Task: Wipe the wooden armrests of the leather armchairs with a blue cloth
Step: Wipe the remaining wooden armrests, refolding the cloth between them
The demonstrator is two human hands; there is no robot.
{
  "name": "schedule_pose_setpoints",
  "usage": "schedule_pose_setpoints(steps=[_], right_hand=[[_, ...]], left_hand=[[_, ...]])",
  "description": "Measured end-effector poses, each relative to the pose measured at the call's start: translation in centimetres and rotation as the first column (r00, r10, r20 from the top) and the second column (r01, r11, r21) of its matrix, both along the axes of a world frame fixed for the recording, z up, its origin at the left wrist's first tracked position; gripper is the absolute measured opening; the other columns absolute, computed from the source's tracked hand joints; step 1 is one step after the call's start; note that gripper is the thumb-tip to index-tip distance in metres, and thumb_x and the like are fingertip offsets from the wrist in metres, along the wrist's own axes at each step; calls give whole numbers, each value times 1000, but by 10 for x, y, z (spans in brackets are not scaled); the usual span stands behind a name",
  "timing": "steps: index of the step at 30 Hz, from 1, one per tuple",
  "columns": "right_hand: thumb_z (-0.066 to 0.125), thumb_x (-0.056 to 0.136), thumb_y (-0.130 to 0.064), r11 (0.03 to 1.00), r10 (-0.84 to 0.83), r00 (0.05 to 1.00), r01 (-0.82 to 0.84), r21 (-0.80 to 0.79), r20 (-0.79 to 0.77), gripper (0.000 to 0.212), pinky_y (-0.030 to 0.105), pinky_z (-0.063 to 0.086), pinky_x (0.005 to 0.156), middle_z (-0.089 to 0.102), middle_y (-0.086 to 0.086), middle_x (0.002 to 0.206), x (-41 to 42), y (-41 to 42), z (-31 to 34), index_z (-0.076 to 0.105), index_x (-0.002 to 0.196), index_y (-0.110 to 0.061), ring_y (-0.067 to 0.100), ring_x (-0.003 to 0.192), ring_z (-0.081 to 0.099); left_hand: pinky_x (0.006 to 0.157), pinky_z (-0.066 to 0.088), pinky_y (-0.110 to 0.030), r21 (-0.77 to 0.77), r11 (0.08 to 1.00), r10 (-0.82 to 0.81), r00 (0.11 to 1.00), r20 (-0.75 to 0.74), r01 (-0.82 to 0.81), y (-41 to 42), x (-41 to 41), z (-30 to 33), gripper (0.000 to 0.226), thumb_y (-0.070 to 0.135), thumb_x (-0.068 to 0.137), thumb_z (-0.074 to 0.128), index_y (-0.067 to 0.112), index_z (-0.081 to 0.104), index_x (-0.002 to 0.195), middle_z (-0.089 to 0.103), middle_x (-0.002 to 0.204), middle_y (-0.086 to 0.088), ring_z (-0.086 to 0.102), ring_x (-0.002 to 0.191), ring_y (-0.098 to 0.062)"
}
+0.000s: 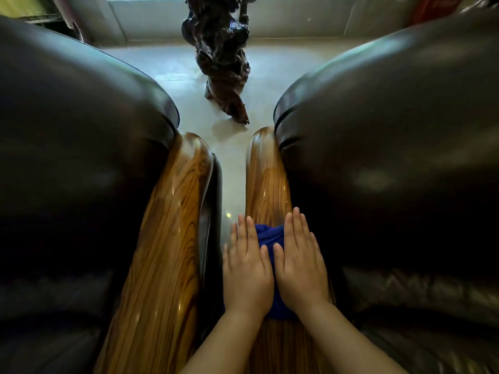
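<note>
Two dark leather armchairs stand side by side, the left armchair (81, 157) and the right armchair (391, 157). Each has a glossy wooden armrest facing the narrow gap between them: the left armrest (167, 238) and the right armrest (267, 179). A blue cloth (268, 234) lies on the right armrest. My left hand (247, 271) and my right hand (299, 268) press flat on the cloth, side by side, fingers straight and pointing away from me. Most of the cloth is hidden under my palms.
A dark carved wooden sculpture (218, 55) stands on the pale tiled floor (172, 71) beyond the chairs, in front of a low window ledge (297, 20). The gap between the armrests is narrow.
</note>
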State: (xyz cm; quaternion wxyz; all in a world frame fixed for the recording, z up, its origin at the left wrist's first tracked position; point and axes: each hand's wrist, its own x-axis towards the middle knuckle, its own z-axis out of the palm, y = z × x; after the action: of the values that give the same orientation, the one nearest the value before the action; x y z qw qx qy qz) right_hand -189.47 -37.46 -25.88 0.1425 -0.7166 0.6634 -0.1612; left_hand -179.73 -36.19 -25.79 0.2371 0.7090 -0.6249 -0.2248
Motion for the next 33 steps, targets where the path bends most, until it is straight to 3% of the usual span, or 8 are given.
schedule_pose_setpoints(steps=[6,10,13,20,24,28,31,33], right_hand=[[16,95,-38,999,-37,999,36,-38,-21,58,33,3,117,-14,-4,153,5,-56,3,-8,144,-16,8,142,-9],[14,95,-40,991,-50,996,59,-123,80,56,30,0,116,-7,-6,154,-7,-33,7,-3,144,-20,5,142,-9],[14,94,-40,994,103,984,-98,-44,142,53,26,-2,116,-13,-14,151,-16,-7,-4,-6,142,-27,-3,138,-15],[24,98,-30,985,167,976,-170,12,140,56,21,-5,113,-19,-13,149,-19,-39,-8,-13,139,-27,-5,135,-20],[23,98,-31,989,132,983,-138,43,130,56,26,5,116,-9,-5,155,-18,-73,1,-5,145,-20,4,141,-7],[29,98,-30,973,171,985,-173,149,27,58,29,9,115,1,4,157,-24,-100,26,4,146,-11,12,143,3],[41,96,-26,929,300,953,-300,219,31,61,23,5,113,6,1,157,-39,-106,41,10,146,-12,12,143,5],[48,93,-25,912,335,940,-339,229,59,63,21,8,111,10,-1,157,-46,-107,47,14,146,-16,10,142,9]], left_hand=[[116,-3,-36,15,1000,2,1000,-10,-2,-60,1,3,55,36,95,15,26,-12,142,-17,154,9,-16,140,-6],[114,-13,-32,-139,982,-127,992,9,127,-40,9,7,56,37,95,15,32,-16,141,-24,151,14,-22,138,-3],[117,-7,-32,-100,942,-322,947,13,322,-24,19,-1,51,36,93,15,35,-6,140,-17,149,21,-18,137,4],[113,-11,-26,-32,946,-321,946,38,322,-55,15,-1,52,29,97,24,35,-7,138,-14,149,20,-20,137,3],[113,-9,-29,7,944,-330,940,81,331,-92,12,3,53,29,97,23,28,-5,143,-11,154,12,-16,139,-3],[114,-5,-33,131,896,-442,883,158,425,-122,19,19,56,31,98,25,22,-5,145,-11,156,6,-16,139,-7],[110,-6,-27,36,882,-466,859,212,470,-110,36,21,58,30,97,33,23,1,145,-7,155,8,-17,134,-1],[109,-4,-22,23,863,-502,850,158,505,-101,43,21,58,28,96,38,24,7,145,1,155,8,-11,134,1]])
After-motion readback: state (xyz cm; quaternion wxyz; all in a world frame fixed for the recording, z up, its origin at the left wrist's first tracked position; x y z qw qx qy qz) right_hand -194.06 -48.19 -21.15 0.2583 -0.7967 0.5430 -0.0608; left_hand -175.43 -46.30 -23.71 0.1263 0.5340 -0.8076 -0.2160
